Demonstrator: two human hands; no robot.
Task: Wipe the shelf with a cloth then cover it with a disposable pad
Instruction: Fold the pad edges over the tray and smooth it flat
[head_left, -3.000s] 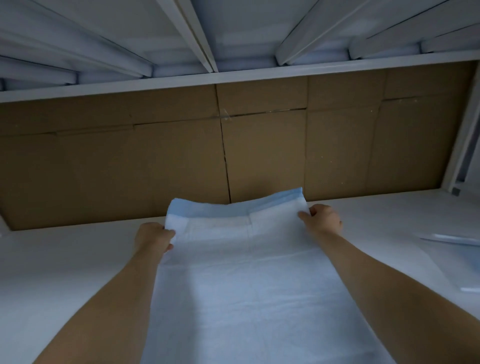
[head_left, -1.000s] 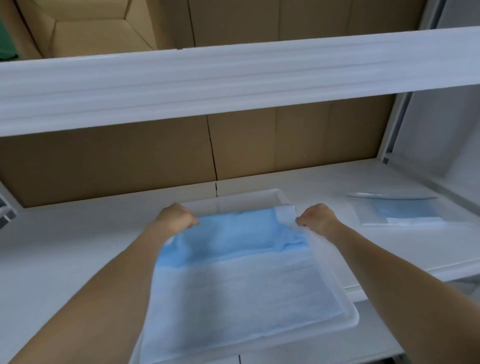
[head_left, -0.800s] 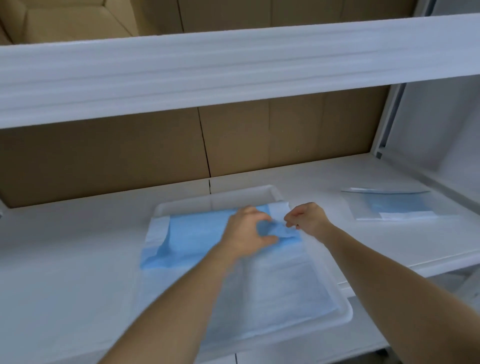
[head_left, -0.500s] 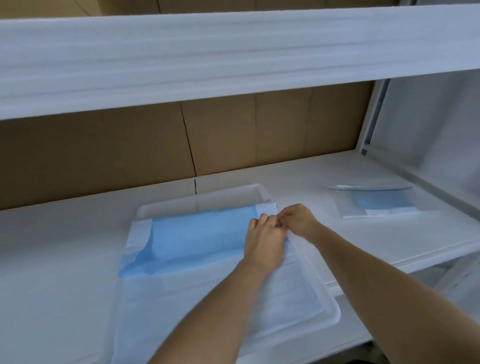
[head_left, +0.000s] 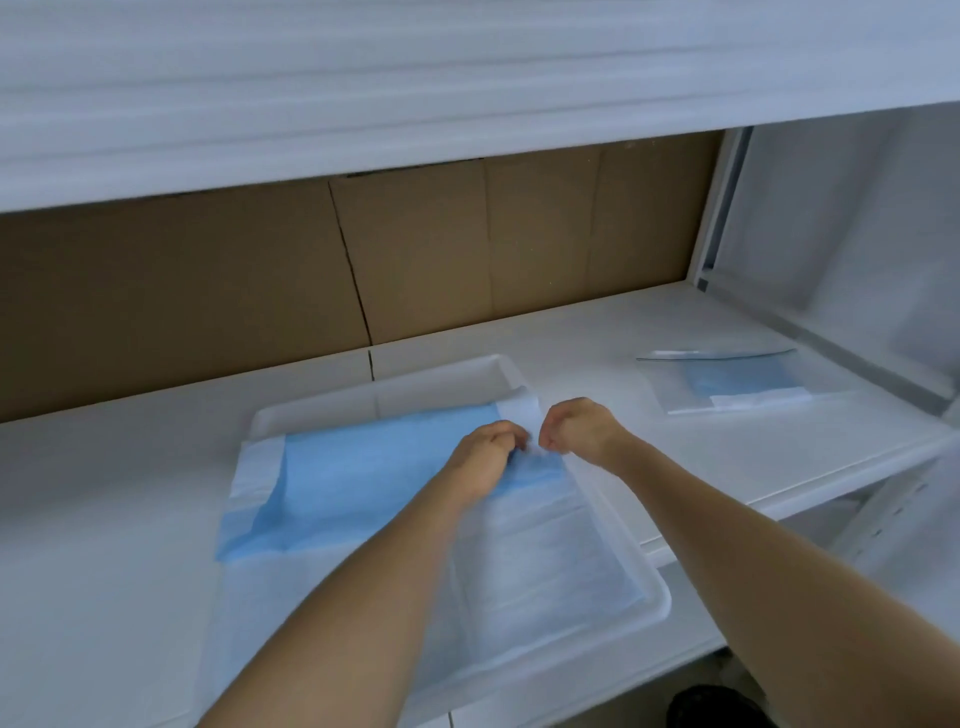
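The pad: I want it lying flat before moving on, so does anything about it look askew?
Yes. The pad's far end is folded back blue side up, and its left edge spills over the tray rim. Both hands pinch the right corner.

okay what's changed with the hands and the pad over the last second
The left hand let go of the pad's far left corner and crossed right to pinch the folded-back flap beside the right hand. The right hand kept its grip; the tray and packet stayed put.
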